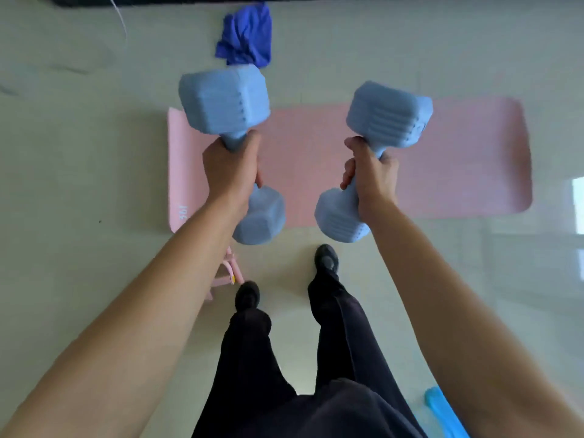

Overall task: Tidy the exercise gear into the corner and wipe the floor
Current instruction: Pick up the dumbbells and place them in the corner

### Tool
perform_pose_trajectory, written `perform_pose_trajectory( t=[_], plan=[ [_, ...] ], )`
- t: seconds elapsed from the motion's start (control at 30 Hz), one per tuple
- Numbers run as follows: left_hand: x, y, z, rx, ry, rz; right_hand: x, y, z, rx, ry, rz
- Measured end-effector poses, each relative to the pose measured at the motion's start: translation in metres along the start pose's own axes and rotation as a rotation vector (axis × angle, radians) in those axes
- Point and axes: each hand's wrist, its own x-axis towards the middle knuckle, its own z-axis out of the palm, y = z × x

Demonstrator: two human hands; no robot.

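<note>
Pale glossy floor [79, 159], bright reflection [579, 204] right.

The left forearm [151, 286] hides most of the pink band [230, 273]; the turquoise object [437, 404] (bottom right) runs off the edge.

The left dumbbell [224, 102] and right dumbbell [388, 115] have a smooth, matt light-blue coating that looks like plastic or rubber, with ribbed grooves on the heads. The pink yoga mat [458, 159] looks like matt foam. The blue rag [246, 36] is crumpled cloth. The floor [79, 153] is smooth and glossy. The trousers [335, 343] are dark matt fabric.
</note>
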Motion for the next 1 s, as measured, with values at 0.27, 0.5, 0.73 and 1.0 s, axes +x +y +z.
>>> perform_pose_trajectory(
  t=[0.27,0.5,0.73,1.0],
  plan=[
    [-0.123,0.122,-0.052,-0.045,-0.267,0.350,-0.172,-0.087,-0.063,0.243,0.215,-0.301],
    [-0.234,0.169,-0.021,-0.078,-0.547,0.538,-0.274,-0.101,-0.164,0.309,0.442,-0.465],
    [-0.367,0.171,0.082,-0.121,-0.772,0.638,-0.306,-0.095,-0.329,0.380,0.646,-0.630],
    [-0.518,0.159,0.243,-0.077,-0.922,0.649,-0.299,-0.095,-0.536,0.432,0.782,-0.627]
  ],
)
